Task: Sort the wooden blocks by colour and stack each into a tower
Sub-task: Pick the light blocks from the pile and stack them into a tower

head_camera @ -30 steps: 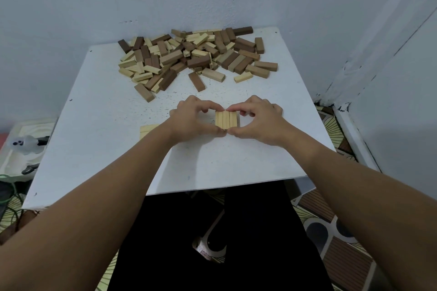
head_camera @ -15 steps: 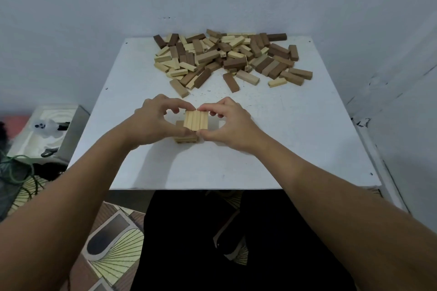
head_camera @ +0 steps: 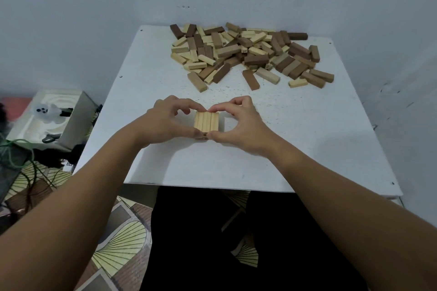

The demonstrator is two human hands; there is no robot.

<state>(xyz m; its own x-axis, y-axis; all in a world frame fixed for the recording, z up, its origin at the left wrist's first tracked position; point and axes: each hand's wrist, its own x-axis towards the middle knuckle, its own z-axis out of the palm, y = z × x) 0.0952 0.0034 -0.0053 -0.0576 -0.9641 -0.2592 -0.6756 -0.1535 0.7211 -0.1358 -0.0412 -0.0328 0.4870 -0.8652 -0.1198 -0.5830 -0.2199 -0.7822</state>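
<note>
Blocks, pale row (head_camera: 206, 121): three side by side, sitting on a lower layer, pinched from both sides.
Left grip (head_camera: 163, 123): thumb and forefinger curled round the row's left half.
Right grip (head_camera: 238, 125): thumb and forefinger curled round the right half, forefinger tips meeting at the far edge.
Worktop (head_camera: 307, 149): white, row rests on it directly under both grips.
Loose pile (head_camera: 248, 52): mixed pale and brown blocks, well beyond the grips at the far edge.
</note>
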